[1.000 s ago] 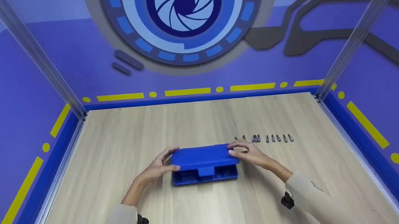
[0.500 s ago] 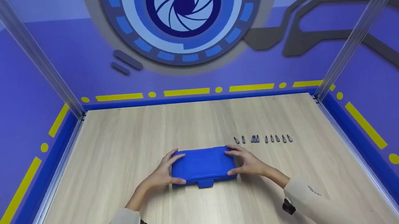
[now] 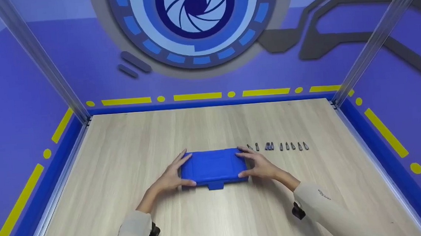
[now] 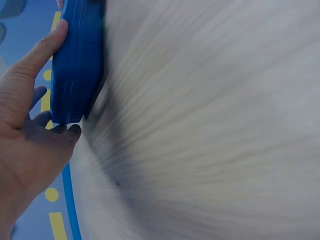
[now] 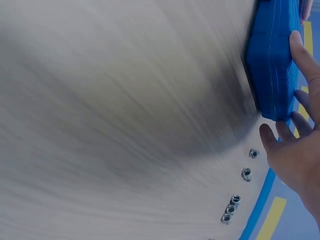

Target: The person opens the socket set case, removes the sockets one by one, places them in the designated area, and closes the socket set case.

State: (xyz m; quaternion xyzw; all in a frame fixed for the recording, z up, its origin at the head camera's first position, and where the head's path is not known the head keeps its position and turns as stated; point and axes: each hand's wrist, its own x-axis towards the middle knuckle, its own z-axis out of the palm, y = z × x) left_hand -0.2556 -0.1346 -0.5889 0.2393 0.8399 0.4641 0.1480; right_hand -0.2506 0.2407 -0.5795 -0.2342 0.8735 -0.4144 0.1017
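A blue plastic case point(image 3: 214, 167) lies in front of the person with its lid down and a latch tab point(image 3: 215, 186) sticking out at the near side. At its left end, my left hand point(image 3: 168, 175) holds the case, thumb at the near edge and fingers at the far corner. My right hand point(image 3: 262, 165) grips the right end in the same spread way. Both wrist views show the side of the case, the thumbs on the lid edge and the other fingers around the end. What is inside the case is hidden.
Several small dark metal bits point(image 3: 287, 146) stand in a row on the wooden tabletop point(image 3: 217, 221), behind and right of the case. The nearest of them are close to my right fingertips. Blue printed walls point(image 3: 208, 85) enclose the table at the back and sides.
The lid, partly raised a second ago, has come down onto the case. Since then both hands and the case have shifted slightly away from the person.
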